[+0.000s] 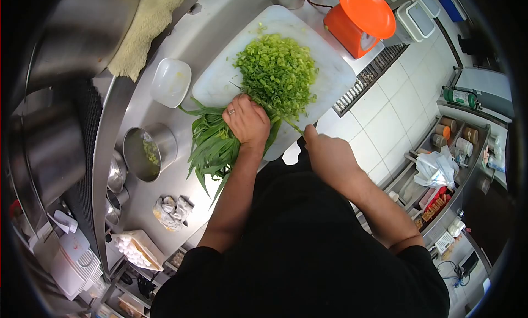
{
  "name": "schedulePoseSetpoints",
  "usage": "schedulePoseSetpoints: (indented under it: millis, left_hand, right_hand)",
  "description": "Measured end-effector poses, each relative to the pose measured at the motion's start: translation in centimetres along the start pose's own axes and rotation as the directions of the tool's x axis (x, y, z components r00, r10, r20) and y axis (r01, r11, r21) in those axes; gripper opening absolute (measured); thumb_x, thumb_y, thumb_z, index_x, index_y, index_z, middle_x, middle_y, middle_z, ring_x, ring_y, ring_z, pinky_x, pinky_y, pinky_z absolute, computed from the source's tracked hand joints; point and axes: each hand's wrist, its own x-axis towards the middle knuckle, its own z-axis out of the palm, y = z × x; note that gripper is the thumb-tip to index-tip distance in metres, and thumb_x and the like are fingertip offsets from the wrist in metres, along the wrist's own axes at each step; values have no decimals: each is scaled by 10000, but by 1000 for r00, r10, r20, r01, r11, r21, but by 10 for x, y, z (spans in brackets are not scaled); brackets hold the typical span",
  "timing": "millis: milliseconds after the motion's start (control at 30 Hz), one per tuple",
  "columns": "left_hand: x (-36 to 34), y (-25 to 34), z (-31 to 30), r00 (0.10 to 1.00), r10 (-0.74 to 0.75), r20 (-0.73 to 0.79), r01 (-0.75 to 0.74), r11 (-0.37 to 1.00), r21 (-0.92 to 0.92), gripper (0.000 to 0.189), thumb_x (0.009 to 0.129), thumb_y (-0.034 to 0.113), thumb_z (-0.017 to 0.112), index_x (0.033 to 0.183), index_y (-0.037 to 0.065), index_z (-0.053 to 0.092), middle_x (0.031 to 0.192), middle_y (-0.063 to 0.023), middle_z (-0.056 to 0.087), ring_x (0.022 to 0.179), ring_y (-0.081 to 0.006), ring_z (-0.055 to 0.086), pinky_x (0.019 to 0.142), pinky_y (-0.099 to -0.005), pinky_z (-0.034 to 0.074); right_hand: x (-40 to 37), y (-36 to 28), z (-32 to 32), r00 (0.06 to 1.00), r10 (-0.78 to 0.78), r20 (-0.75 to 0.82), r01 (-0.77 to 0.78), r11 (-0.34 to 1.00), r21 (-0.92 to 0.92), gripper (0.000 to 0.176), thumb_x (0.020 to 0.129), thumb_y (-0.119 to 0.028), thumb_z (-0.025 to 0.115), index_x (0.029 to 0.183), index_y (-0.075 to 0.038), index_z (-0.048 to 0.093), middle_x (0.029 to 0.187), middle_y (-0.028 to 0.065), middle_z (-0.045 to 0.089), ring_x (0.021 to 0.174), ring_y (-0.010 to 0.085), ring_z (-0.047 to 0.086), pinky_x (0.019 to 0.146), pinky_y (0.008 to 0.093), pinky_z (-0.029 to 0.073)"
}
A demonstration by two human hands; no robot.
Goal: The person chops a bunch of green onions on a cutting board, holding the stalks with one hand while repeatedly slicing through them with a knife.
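Long green leaves lay in a bunch across the near-left corner of the white cutting board in the head view. Their tips trailed off onto the steel worktop, and their cut ends pointed up and right toward the heap of chopped greens. Our left hand sat on the bunch just behind the cut ends, fingers curled down and pressing it to the board. Our right hand was closed in a fist around the handle of a knife. Its blade showed only as a thin edge crossing the bunch's long axis, just beyond the left knuckles. The left hand was the nearer one, touching the leaves; the right stood apart to the side. A steel pot and a white bowl stood left of the board, an orange scale beyond it.
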Motion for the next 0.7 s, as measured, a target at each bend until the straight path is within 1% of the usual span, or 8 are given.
schedulePoseSetpoints:
  millis: [67, 167, 267, 400, 467, 567, 667, 700]
  left_hand:
    - [-1, -1, 1, 1000, 4, 3, -4, 1000, 11, 206, 956, 115, 570, 1151, 58, 601, 1123, -132, 666, 1058, -364, 619, 979, -527, 394]
    - [1, 0, 0, 1000, 15, -1, -15, 1000, 23, 202, 953, 114, 573, 1147, 62, 599, 1126, -127, 668, 1051, -360, 616, 976, -524, 394]
    - [3, 1, 1, 1000, 25, 5, -25, 999, 22, 201, 947, 114, 578, 1142, 66, 599, 1125, -120, 669, 1050, -355, 615, 973, -517, 397]
    - [1, 0, 2, 999, 31, -20, -31, 999, 17, 199, 947, 119, 578, 1138, 66, 601, 1115, -115, 669, 1054, -354, 616, 966, -508, 403]
    - [1, 0, 2, 1000, 19, -16, -19, 1000, 25, 198, 950, 119, 572, 1138, 64, 603, 1109, -116, 669, 1058, -358, 617, 969, -507, 405]
    - [-1, 3, 1, 1000, -5, 10, 4, 1000, 20, 197, 957, 117, 561, 1139, 56, 604, 1106, -123, 667, 1065, -366, 617, 979, -510, 404]
    - [1, -2, 0, 1000, 4, -18, -4, 1000, -20, 199, 961, 116, 553, 1141, 45, 602, 1119, -136, 660, 1074, -375, 614, 990, -518, 401]
    - [1, -2, -1, 1000, 4, -25, -5, 999, -31, 202, 962, 116, 553, 1143, 41, 600, 1127, -143, 657, 1079, -378, 612, 993, -522, 399]
  right_hand:
    - [-11, -3, 4, 999, 34, 11, -33, 998, -54, 169, 957, -31, 594, 1102, -18, 509, 808, 183, 739, 719, 372, 767, 616, 474, 606]
    - [-15, -4, 15, 998, 62, 32, -59, 993, -100, 170, 947, -13, 583, 1097, -28, 503, 802, 173, 733, 707, 355, 769, 622, 465, 616]
    - [2, 3, 37, 999, 48, 18, -47, 999, -20, 193, 946, -10, 582, 1119, -16, 498, 845, 203, 745, 730, 380, 771, 632, 484, 617]
    - [54, 11, 71, 1000, 22, 22, -23, 999, 39, 216, 949, -10, 574, 1151, -5, 497, 914, 236, 762, 817, 424, 774, 695, 518, 617]
    - [78, 8, 71, 1000, 23, 9, -24, 995, 101, 227, 951, -12, 574, 1165, -4, 499, 942, 248, 766, 870, 442, 772, 735, 533, 614]
    - [99, 7, 64, 1000, -3, -16, 5, 992, 125, 223, 954, -10, 571, 1166, -12, 503, 952, 244, 767, 909, 442, 769, 777, 540, 608]
    - [98, 4, 43, 1000, 13, -21, -10, 992, 127, 225, 951, -6, 578, 1164, -16, 506, 956, 250, 765, 926, 435, 768, 787, 541, 606]
    - [91, 2, 33, 1000, 7, -27, -4, 992, 124, 222, 947, -3, 581, 1157, -14, 508, 945, 248, 765, 907, 434, 769, 775, 537, 607]
